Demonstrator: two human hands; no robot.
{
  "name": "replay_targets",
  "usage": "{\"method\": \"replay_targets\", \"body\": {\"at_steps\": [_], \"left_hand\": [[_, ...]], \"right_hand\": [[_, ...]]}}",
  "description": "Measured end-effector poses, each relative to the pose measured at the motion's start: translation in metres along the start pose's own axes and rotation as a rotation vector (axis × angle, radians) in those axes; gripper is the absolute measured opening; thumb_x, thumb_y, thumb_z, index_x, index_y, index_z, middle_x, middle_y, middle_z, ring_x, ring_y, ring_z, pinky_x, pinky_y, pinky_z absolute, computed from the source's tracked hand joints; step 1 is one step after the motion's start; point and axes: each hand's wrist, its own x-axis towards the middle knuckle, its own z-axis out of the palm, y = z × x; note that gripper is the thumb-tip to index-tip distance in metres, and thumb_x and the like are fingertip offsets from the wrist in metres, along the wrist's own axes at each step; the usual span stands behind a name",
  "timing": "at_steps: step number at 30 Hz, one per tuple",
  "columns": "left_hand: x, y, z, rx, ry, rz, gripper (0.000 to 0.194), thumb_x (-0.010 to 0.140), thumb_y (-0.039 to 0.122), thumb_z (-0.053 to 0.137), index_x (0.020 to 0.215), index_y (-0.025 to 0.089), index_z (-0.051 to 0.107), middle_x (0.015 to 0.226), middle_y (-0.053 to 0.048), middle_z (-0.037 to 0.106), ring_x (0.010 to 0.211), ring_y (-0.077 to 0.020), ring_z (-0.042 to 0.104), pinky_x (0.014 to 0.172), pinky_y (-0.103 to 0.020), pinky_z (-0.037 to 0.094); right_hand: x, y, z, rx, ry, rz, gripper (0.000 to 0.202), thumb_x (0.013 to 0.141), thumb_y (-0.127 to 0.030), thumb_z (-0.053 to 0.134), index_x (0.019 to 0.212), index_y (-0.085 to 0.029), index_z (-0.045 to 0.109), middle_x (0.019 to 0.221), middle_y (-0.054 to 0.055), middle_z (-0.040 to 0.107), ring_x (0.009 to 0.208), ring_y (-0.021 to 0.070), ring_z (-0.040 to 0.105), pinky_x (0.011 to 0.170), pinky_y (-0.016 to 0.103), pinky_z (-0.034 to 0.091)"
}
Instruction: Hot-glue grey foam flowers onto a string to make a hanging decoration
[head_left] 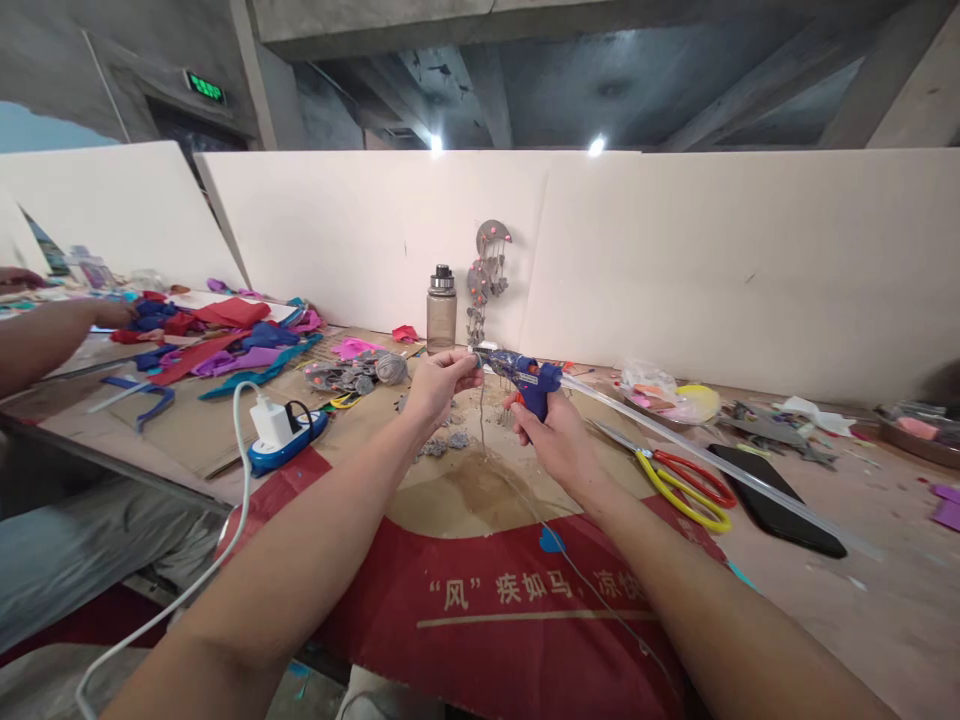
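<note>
Glue gun point(529, 378) sits in the right hand point(553, 432), its fingers wrapped round the handle, with the tip close to the left hand point(444, 382), probably so it can be steered finely; that hand's thumb and fingers pinch a grey strand point(482, 420), which dangles below, seemingly for slack. A long clear stick point(660, 428) juts from the glue gun's back, presumably to feed it, near scissors point(686, 485) resting on the bench point(832, 620)

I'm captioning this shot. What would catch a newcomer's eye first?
The blue plastic glue gun in the right hand, mid-picture, its nozzle close to the left hand, which pinches a thin grey cord. Next, the heap of red, blue and purple fabric scraps at the left, then the grey crescent-topped ornament with pink dots against the white board.
</note>
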Motion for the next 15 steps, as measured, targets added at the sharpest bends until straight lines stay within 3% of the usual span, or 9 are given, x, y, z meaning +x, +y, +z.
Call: {"method": "replay_targets", "body": {"at_steps": [15], "left_hand": [[-0.0003, 0.002, 0.0002, 0.005, 0.023, 0.039, 0.028, 0.057, 0.033, 0.082, 0.066, 0.012, 0.065, 0.059, -0.001, 0.063, 0.053, -0.0103, 0.058, 0.061, -0.027, 0.051]], "right_hand": [[0.0018, 0.0075, -0.0012, -0.141, 0.069, -0.052, 0.022, 0.083, -0.039, 0.052, 0.094, -0.021, 0.055, 0.079, 0.003, 0.061, 0.065, 0.0163, 0.054, 0.061, 0.031, 0.045]]}}
